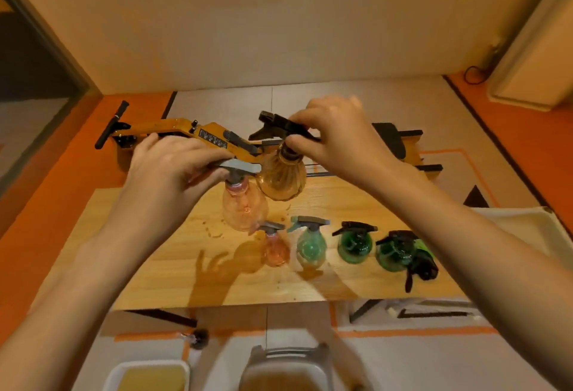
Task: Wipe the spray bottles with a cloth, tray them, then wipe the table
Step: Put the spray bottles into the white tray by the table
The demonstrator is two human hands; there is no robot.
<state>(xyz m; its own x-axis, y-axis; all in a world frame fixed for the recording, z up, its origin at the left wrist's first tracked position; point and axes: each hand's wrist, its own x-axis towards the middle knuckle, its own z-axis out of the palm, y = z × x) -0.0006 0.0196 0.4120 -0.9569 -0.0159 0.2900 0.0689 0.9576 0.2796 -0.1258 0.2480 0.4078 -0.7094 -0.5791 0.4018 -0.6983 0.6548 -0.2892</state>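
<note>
My left hand (173, 170) grips the grey trigger head of a pink spray bottle (245, 207) held above the wooden table (161, 266). My right hand (335, 136) grips the black trigger head of an amber spray bottle (282, 179), lifted beside the pink one. On the table stands a row of bottles: a small pink one (276, 248), a teal one (310, 245), a green one (355, 243) and another green one (395, 251). Beside the last lies a black and green bundle (423, 262), possibly a bottle on its side. No cloth is visible.
A white tray (524, 226) sits at the table's right end. An orange and black machine (192, 136) lies on the floor beyond the table. Below the near edge are a white bin (148, 375) and a grey container (288, 369). Droplets mark the wood near the pink bottle.
</note>
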